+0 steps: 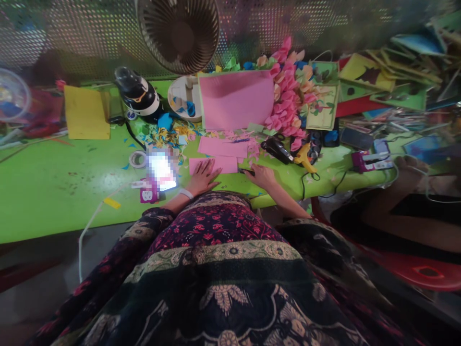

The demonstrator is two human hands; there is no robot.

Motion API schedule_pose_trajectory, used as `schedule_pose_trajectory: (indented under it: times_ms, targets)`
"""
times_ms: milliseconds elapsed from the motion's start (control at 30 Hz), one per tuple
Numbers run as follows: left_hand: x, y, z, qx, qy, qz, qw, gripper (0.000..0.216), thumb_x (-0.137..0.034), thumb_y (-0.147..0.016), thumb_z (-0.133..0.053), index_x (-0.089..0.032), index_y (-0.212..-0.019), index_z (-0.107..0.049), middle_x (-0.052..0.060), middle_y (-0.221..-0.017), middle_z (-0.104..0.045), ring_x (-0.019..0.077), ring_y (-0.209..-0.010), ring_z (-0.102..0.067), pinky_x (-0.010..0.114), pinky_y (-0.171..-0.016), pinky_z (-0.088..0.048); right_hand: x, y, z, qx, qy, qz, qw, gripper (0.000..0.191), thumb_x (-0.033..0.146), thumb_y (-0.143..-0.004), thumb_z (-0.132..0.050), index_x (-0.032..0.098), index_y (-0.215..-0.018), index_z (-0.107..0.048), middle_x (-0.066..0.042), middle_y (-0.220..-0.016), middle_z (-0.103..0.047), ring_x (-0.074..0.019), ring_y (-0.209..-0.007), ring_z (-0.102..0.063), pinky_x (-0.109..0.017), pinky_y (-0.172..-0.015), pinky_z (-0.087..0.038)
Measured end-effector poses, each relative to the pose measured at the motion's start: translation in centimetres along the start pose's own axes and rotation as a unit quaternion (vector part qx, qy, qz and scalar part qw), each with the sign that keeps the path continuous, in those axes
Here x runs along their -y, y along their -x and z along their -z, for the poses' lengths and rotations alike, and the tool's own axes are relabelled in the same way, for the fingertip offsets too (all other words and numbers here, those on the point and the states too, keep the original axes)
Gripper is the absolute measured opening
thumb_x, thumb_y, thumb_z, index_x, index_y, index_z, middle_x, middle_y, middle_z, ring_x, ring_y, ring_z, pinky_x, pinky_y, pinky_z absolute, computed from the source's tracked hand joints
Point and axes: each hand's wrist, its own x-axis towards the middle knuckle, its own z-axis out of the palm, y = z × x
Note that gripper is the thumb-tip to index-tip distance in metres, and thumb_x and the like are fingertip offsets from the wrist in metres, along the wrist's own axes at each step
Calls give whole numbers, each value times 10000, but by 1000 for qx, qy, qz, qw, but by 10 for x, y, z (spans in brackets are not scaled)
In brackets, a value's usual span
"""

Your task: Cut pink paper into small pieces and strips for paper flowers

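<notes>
Blurrily, lettering is showing at ten o'clock; my left grip is lying open on paper, right grip clasping something dark.

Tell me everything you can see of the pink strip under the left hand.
The pink strip is plain and roughly rectangular, apparently paper, with straight long edges. It lies flat on the green table, near the front edge, long side running left to right. The left hand rests spread over its left part, hiding some of it. I cannot tell whether the dark tool in the right hand touches its right end.
</notes>
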Motion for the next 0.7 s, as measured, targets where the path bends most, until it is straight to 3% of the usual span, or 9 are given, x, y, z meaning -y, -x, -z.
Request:
schedule_pose_trajectory:
  times_ms: [233,367,567,700]
  targets:
    - [-2,-1,3,5,-3,4,1000,665,-621,-1064,-395,-300,-1646,-404,88,-1781,-139,315,-1655,-79,566,-1339,-81,4,6,5,1,5,49,999,472,481,-1073,-406,147,-1261,-681,-160,-1176,-767,-280,-1006,-706,-300,-720,-399]
    - [-1,0,2,3,-1,1,1000,663,-616,-1065,-391,-319,-1657,-376,74,-1786,-114,314,-1655,-74,568,-1340,-76,-2,11,1,-11,-1,42,999,466,469,-1076,-397,144,-1264,-674,-155,-1159,-760,-278,-1030,-690,-296,-720,-387]
    - [-2,1,2,-6,-2,1,1000,653,-603,-1061,-412,-340,-1658,-369,52,-1787,-125,309,-1657,-76,572,-1337,-83,1,-1,-4,-40,-11,61,997,484,482,-1082,-378,146,-1299,-651,-174,-1283,-697,-287,-1092,-649,-305,-761,-407]
    - [-3,1,4,-6,-4,4,1000,651,-606,-1059,-414,-339,-1652,-379,51,-1786,-143,310,-1655,-99,570,-1333,-99,-1,0,-4,-40,-18,86,995,449,458,-1074,-401,153,-1237,-687,-163,-1231,-701,-277,-1087,-638,-306,-808,-422]
